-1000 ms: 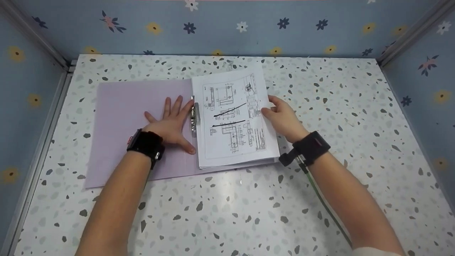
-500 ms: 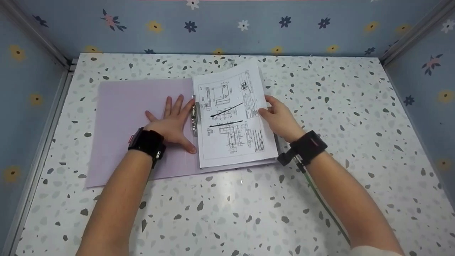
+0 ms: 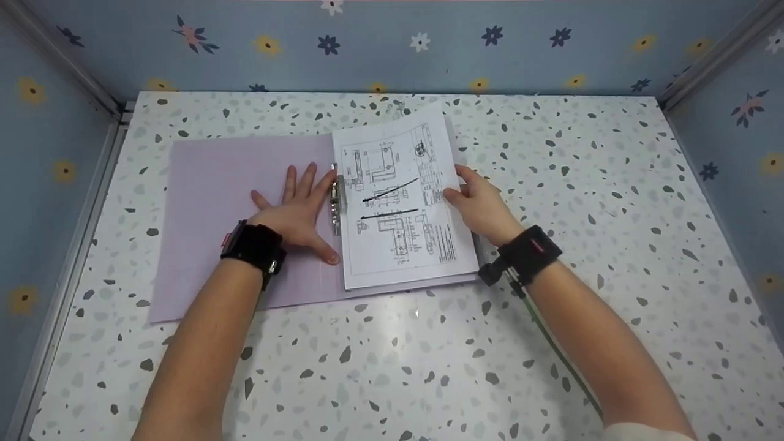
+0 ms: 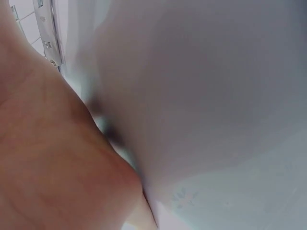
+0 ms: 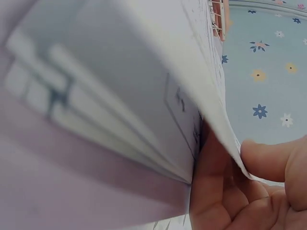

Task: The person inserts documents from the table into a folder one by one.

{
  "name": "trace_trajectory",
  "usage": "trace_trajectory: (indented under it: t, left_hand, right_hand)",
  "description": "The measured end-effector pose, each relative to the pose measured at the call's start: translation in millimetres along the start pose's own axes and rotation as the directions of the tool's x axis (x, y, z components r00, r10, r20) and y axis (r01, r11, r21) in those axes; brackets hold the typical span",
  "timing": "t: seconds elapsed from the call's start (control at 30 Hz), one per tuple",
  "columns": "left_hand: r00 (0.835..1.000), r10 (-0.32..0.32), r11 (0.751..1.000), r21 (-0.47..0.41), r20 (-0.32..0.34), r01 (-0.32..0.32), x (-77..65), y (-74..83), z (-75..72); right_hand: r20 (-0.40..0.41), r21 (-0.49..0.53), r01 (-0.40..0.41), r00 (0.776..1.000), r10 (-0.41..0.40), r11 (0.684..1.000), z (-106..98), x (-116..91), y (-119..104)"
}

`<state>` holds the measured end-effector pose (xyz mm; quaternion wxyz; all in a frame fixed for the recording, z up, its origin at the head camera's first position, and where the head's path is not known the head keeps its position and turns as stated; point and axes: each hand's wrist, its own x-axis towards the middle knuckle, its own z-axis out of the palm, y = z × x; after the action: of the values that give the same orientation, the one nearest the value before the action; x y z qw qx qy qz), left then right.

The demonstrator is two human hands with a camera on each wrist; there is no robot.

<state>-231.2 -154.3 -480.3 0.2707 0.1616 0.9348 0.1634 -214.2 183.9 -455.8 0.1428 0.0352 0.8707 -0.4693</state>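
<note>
A light purple ring binder point(image 3: 214, 177) lies opened out on the table, with a metal ring clip point(image 3: 335, 205) along its spine. White paper sheets point(image 3: 398, 263) printed with technical drawings sit on its right side, the top one marked by two dark strokes. My left hand point(image 3: 294, 214) rests with spread fingers on the purple cover, fingertips at the clip. At the sheets' right edge my right hand point(image 3: 484, 202) pinches paper between thumb and fingers. In the right wrist view, the thumb point(image 5: 268, 160) is on top of the lifted sheets point(image 5: 211, 96), with fingers underneath and more pages below.
The binder lies on a white speckled table point(image 3: 392, 367). Blue flowered panels point(image 3: 441, 67) stand behind and at both sides. Black bands point(image 3: 530, 254) with cameras are strapped to both wrists, and a green cable point(image 3: 563, 361) runs along the right forearm.
My right hand has shifted slightly left with the sheets' edge, and the raised paper curves a little more. The left hand stays in place on the cover.
</note>
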Motion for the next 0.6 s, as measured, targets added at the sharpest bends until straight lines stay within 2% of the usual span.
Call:
trace_trajectory:
  t: [0.37,0.6]
  left_hand:
    - [1.0,0.002,1.0,-0.004,-0.007,-0.002,1.3,-0.4,0.5]
    - [1.0,0.0,1.0,-0.003,-0.007,0.0,1.6,-1.2,0.6]
  right_hand:
    - [-0.056,-0.111,0.05,0.997,-0.056,0.993,-2.9,1.4,0.5]
    - [-0.066,-0.12,0.046,0.996,-0.054,0.992,-5.1,1.2,-0.9]
